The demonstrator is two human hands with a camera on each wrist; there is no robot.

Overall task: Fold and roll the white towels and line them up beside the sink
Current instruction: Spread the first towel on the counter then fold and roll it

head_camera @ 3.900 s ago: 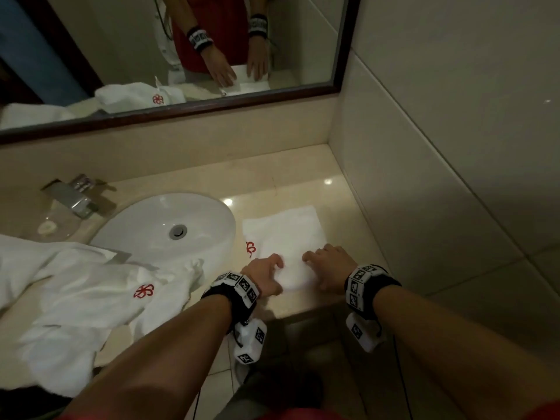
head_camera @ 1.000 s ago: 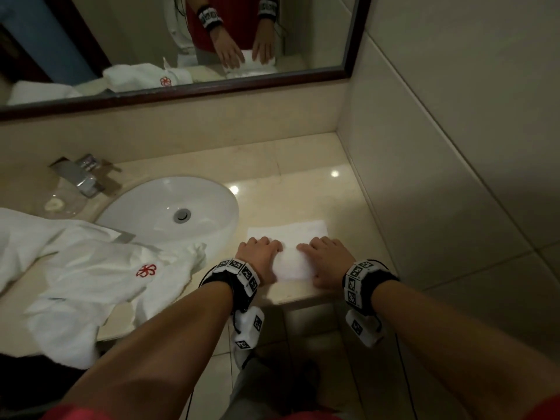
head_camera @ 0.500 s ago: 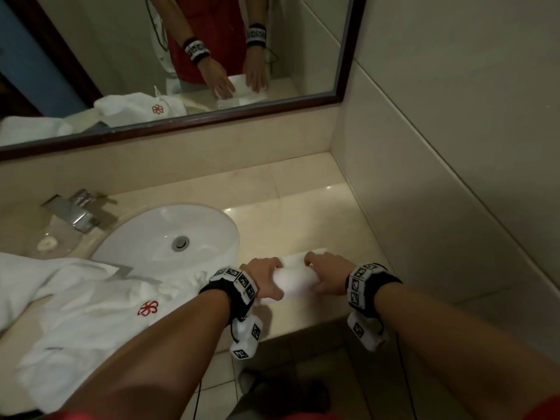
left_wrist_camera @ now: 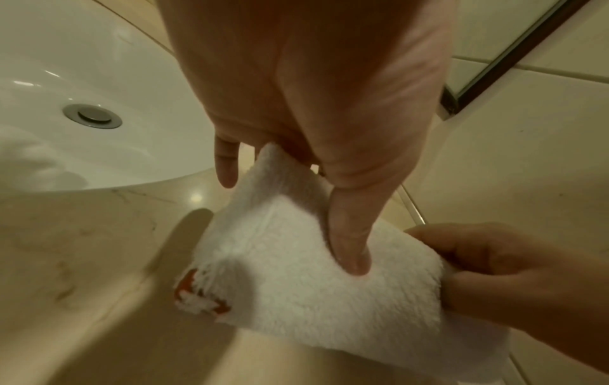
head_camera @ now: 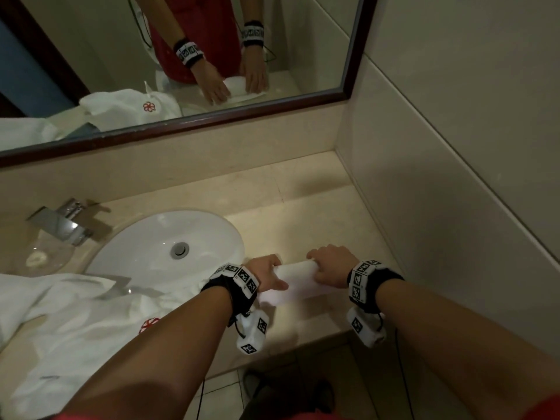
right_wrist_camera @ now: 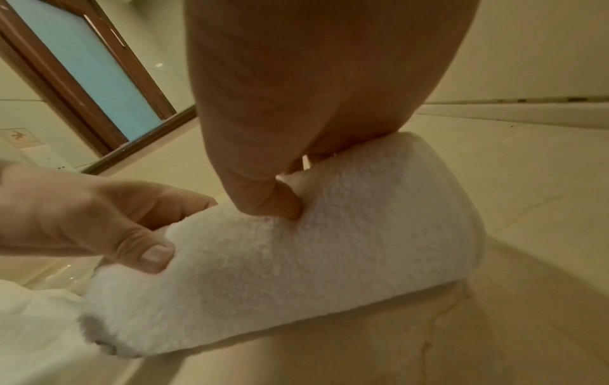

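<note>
A small white towel [head_camera: 298,283] lies rolled into a thick tube on the beige counter [head_camera: 303,219], right of the sink [head_camera: 157,253]. My left hand [head_camera: 266,275] grips its left end, thumb pressed into the near side [left_wrist_camera: 349,250]. A red emblem [left_wrist_camera: 197,294] shows at that end. My right hand [head_camera: 328,268] holds the right part of the towel roll [right_wrist_camera: 296,260], with the thumb [right_wrist_camera: 283,203] dug into the cloth and fingers curled over the top. Both hands sit close together near the counter's front edge.
A heap of loose white towels [head_camera: 75,328] with a red emblem covers the counter left of the sink and overlaps its rim. A chrome tap [head_camera: 60,222] stands at the back left. A mirror [head_camera: 181,56] runs above; a tiled wall [head_camera: 454,177] closes the right side.
The flat folded towel has been rolled from its near edge away from me into a tube. Both hands moved with it and now grip the roll.
</note>
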